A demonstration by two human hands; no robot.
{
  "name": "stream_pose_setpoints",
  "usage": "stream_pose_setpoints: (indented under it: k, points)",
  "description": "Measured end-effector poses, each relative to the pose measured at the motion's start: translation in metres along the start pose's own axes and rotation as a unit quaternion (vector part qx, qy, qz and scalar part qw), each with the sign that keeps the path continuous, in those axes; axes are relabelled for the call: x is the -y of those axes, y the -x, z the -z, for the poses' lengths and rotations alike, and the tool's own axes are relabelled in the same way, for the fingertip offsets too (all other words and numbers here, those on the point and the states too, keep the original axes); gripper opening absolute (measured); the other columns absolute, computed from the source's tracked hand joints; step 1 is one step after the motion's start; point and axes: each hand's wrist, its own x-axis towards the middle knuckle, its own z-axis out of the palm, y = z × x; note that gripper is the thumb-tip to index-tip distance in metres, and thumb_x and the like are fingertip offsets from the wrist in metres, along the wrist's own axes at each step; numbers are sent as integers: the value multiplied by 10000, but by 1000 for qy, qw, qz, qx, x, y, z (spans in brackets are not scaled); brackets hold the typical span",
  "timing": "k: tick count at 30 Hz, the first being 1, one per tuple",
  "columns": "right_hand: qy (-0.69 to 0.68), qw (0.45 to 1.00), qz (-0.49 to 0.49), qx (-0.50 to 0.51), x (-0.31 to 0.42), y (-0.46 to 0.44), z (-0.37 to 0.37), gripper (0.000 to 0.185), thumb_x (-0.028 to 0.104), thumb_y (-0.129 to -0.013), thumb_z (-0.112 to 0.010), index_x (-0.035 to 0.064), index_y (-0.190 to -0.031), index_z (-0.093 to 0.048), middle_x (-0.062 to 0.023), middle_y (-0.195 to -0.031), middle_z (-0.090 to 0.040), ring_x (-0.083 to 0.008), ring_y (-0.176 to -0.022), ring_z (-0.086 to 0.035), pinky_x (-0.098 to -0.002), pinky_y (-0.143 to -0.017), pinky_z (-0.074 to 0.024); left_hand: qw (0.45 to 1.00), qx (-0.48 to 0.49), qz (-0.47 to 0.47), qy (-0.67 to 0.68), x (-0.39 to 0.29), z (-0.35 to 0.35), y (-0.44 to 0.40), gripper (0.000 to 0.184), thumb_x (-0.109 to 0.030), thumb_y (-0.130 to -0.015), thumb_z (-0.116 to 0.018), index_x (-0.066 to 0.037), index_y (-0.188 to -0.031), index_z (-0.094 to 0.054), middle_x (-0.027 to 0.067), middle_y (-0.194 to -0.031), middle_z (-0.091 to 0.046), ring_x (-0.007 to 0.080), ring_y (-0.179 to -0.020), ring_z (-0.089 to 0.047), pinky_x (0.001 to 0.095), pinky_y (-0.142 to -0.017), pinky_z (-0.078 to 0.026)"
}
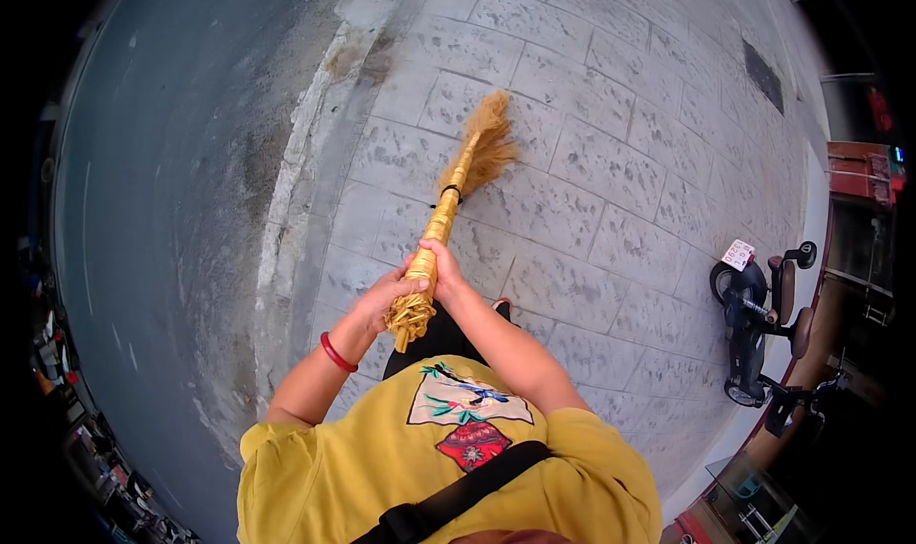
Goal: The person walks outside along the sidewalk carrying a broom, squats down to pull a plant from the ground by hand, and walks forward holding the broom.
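Observation:
A straw broom with a thick golden bound handle points away from me, its frayed tan bristles over the grey paving. My left hand, below a red bangle on the wrist, is wrapped round the handle close to its cut butt end. Just farther up the handle, my right hand grips it too, the two hands nearly touching. A dark band ties the broom where the bristles begin to spread. Whether the bristle tips touch the ground I cannot tell.
Stone paving stretches ahead and to the right. A worn kerb runs along the left, with the grey road beyond it. A small black electric scooter stands at the right, beside shopfronts.

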Motion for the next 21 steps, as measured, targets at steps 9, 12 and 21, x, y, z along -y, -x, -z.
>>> stream_pose_setpoints:
  k: [9,12,21]
  points:
    - [45,994,15,-94,-1,18,-42,315,235,-724,-517,42,-937,-389,-110,-702,-526,-212,-595,-542,-353,-548,-477,997,70,11,13,-31,18,12,513,-123,-672,-605,-16,-1105,-352,74,-852,-518,155,-663,-557,266,-571,-484]
    - [4,997,-24,-77,-18,-30,-59,302,179,-709,-536,54,-935,-378,-130,-703,-500,-267,-652,-542,-399,-608,-473,997,30,57,40,-55,64,10,424,-166,-682,-592,16,-1022,-418,81,-750,-545,172,-578,-569,278,-521,-487]
    - [39,999,-16,22,31,-86,-109,298,222,-703,-549,45,-884,-391,-124,-658,-527,-234,-547,-538,-351,-504,-468,997,-15,-61,-47,-106,53,-35,394,-113,-686,-547,-10,-1028,-381,80,-812,-521,173,-665,-557,291,-572,-481]
